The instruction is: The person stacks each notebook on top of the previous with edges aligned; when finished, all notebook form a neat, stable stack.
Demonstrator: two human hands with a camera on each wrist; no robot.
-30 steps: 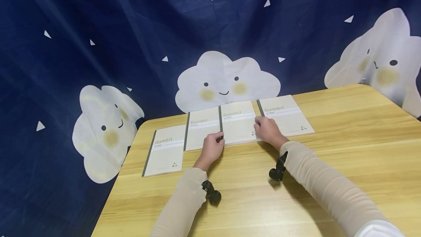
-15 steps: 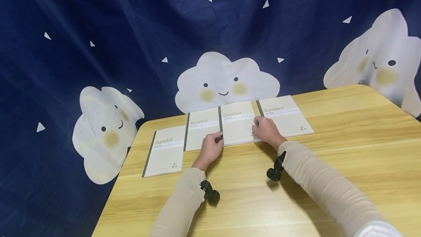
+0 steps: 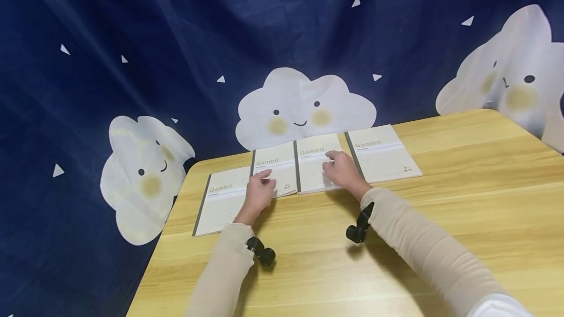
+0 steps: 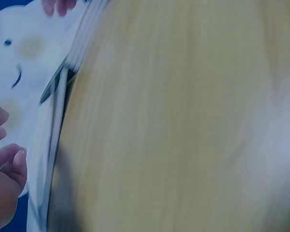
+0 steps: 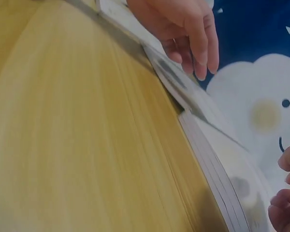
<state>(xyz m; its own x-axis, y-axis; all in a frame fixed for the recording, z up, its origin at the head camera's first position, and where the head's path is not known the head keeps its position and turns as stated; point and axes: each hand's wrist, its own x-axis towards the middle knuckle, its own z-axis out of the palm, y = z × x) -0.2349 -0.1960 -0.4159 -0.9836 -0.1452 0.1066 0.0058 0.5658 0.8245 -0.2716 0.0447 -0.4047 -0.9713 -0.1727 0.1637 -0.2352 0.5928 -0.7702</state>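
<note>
Left hand [image 3: 259, 193] loose above the near left part of the second notebook [image 3: 284, 176], fingers bent, thumb parted from them; holds nothing. Right hand [image 3: 345, 170] much the same over the near right part of the notebook stack [image 3: 311, 178], thumb and fingers apart, nothing gripped. Whether any fingertip brushes a cover, I cannot tell from where I stand.

Location: row of four places along the far side of the desk [image 3: 299, 273], below a dark blue curtain [image 3: 198, 23]. Leftmost notebook [image 3: 220, 207] sits nearer than the others. Stack is third from left, its near edge showing several layers; a narrow gap parts it from the rightmost notebook [image 3: 385, 160].

Step in hand, my reading: straightening or gathering these books. Best done, I judge, with both palms taking opposite long sides low down, close to the wood, pressing inward evenly so the layers slide together; a light touch on top, since thin covers would likely buckle or skew if pushed from one corner.

Bearing: all four lie flat, long axis running near to far. Dark spines along the left side, free edges to the right. "Gambit" printed in the far half, upright to a reader on the near side. Near edges step in depth; leftmost is most out of line.
</note>
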